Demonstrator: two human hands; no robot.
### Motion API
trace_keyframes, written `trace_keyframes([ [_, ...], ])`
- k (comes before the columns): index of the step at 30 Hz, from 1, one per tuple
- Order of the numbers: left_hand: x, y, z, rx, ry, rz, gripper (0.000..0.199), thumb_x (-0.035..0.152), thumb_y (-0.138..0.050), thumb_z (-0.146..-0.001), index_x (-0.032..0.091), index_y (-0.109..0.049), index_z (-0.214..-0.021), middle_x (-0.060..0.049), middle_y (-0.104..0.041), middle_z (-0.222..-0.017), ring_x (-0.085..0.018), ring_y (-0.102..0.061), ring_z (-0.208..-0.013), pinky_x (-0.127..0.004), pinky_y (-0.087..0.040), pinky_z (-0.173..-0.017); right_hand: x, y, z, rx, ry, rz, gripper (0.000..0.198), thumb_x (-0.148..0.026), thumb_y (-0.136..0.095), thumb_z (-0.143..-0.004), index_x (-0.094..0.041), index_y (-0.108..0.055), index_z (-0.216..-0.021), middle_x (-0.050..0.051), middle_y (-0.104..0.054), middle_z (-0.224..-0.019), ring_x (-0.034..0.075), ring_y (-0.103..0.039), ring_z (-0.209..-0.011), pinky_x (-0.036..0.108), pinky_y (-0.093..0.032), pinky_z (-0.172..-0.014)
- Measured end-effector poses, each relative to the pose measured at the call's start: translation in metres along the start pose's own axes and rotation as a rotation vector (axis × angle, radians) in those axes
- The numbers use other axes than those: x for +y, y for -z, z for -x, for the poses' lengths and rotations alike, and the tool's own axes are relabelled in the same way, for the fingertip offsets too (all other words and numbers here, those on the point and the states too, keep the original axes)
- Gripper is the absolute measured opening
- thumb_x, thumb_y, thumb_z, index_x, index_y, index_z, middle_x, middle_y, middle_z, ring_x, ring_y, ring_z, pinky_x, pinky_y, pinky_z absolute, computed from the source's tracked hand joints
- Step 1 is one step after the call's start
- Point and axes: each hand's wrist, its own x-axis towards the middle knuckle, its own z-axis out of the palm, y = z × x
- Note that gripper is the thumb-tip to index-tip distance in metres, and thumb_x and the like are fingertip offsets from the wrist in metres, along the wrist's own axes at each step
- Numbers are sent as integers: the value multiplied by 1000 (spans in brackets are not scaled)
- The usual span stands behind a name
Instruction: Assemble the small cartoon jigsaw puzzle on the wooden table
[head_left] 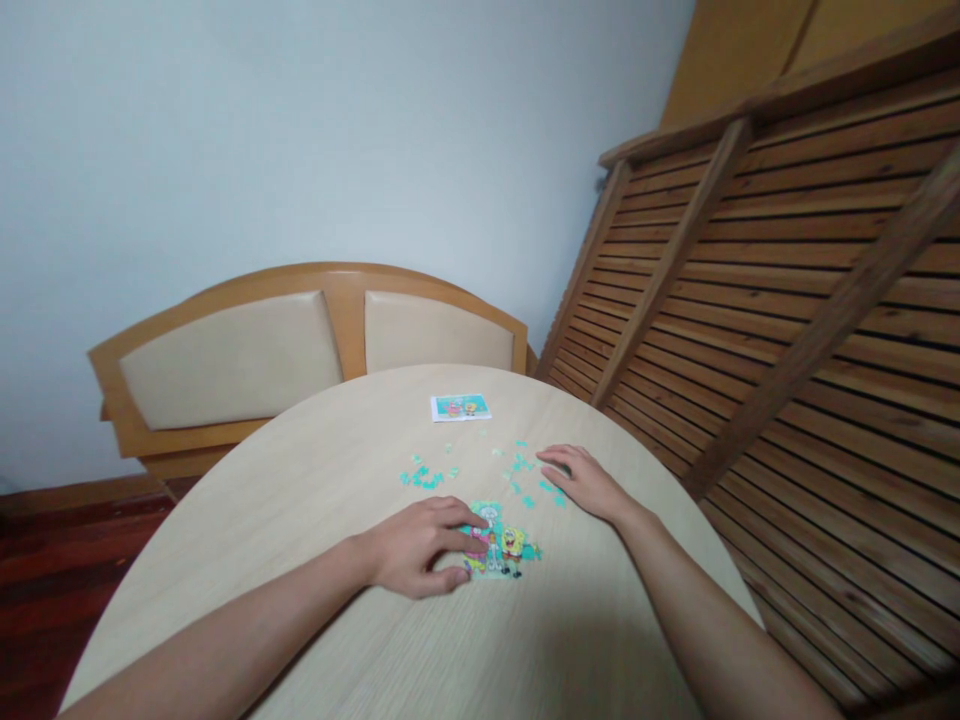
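A partly joined jigsaw puzzle (513, 543) with cartoon figures on a teal ground lies on the round table. My left hand (424, 545) rests over its left side with fingers spread, covering part of the picture. Beyond and to the right, my right hand (581, 480) hovers over or touches the tabletop, fingers stretched toward loose teal puzzle pieces (520, 462); I see nothing held in it. A few of these pieces lie partly under its fingers. Another group of loose pieces (426, 478) is scattered beyond my left hand.
A small reference picture (460, 407) lies near the far side of the pale round table (322, 480). Behind the table stands a wooden headboard (345, 320) with cream panels, against a light wall. A slatted wooden panel (750, 290) leans along the right.
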Motion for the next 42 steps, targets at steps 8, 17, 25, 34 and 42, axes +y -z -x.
trace_keyframes([
  [8,-2,0,2,6,49,-40,36,33,-53,-95,24,-61,-128,-11,-61,-133,-27,-57,-120,-42,-44,-106,-9,2,-28,-113,-116,28,25,-32,-66,-83,-17,-76,-99,11,-73,-105,26,-66,-99,38,-49,-91],
  [17,-7,-4,5,72,182,-137,32,29,-50,-97,21,-60,-126,-11,-60,-132,-27,-56,-121,-44,-44,-105,-24,11,-29,-181,-241,-134,19,-32,-70,-74,-15,-70,-83,6,-73,-81,19,-65,-75,29,-49,-68],
  [25,-9,-6,7,95,195,-148,29,27,-50,-97,21,-61,-123,-11,-61,-130,-26,-56,-121,-43,-45,-105,-81,9,2,-183,-82,-442,27,-38,-67,-83,-16,-71,-96,7,-73,-89,20,-65,-84,30,-49,-75],
  [34,-8,-6,9,90,174,-143,30,26,-51,-96,21,-60,-124,-11,-60,-131,-27,-56,-121,-44,-45,-104,-107,6,19,-385,-101,-410,21,-31,-64,-82,-14,-75,-88,5,-73,-80,18,-63,-74,26,-47,-67],
  [42,-9,-8,9,87,168,-144,30,25,-53,-95,20,-60,-124,-12,-60,-131,-27,-56,-121,-44,-45,-105,-112,0,19,-395,-96,-386,21,-31,-63,-82,-14,-76,-86,4,-71,-75,16,-60,-70,24,-44,-64],
])
